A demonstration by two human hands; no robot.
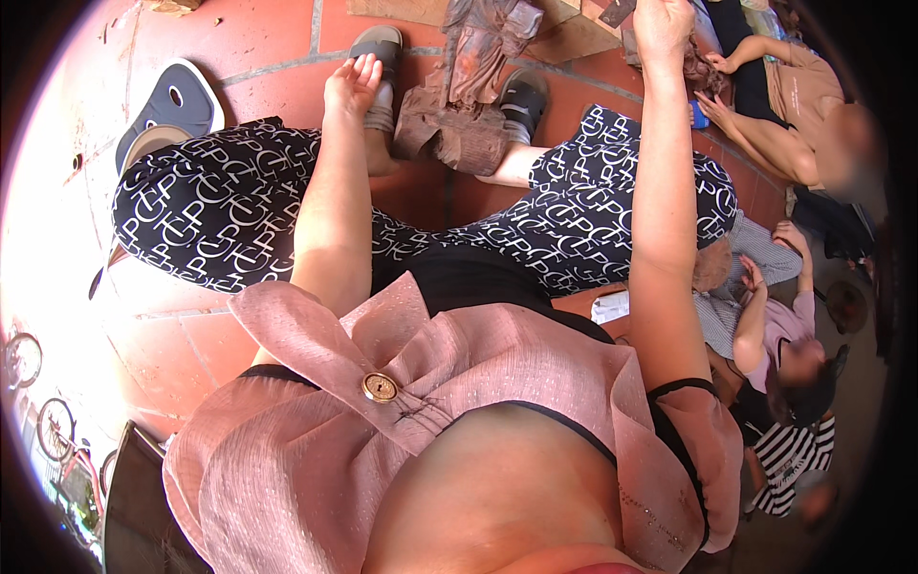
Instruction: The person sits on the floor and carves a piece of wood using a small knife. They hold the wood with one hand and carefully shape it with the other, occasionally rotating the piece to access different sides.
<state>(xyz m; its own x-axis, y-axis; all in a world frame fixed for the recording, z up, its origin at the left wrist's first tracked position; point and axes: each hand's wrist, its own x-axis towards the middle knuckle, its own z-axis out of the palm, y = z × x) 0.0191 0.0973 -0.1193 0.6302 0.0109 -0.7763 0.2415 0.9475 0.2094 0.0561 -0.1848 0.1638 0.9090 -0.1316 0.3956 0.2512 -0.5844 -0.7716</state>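
Observation:
A reddish-brown carved wooden figure [480, 48] stands between my feet, its rough block base [449, 124] between my two sandals. My left hand [354, 84] is held out beside the figure, over my left sandal [384, 43]. Its palm is turned up, the fingers are stretched and it holds nothing. My right hand [663, 27] is raised at the far edge, right of the figure, with its fingers curled closed. What lies in them, if anything, is hidden. A small dark piece [617, 11] shows just left of that hand; I cannot tell whether they touch.
Flat wooden boards [574, 38] lie beyond the figure on the red tile floor [258, 38]. A dark blue slipper [172, 105] is at the left. Several people sit along the right, the nearest a person in a tan shirt [808, 96] with hands by another brown carved piece. Bicycles [57, 428] stand far left.

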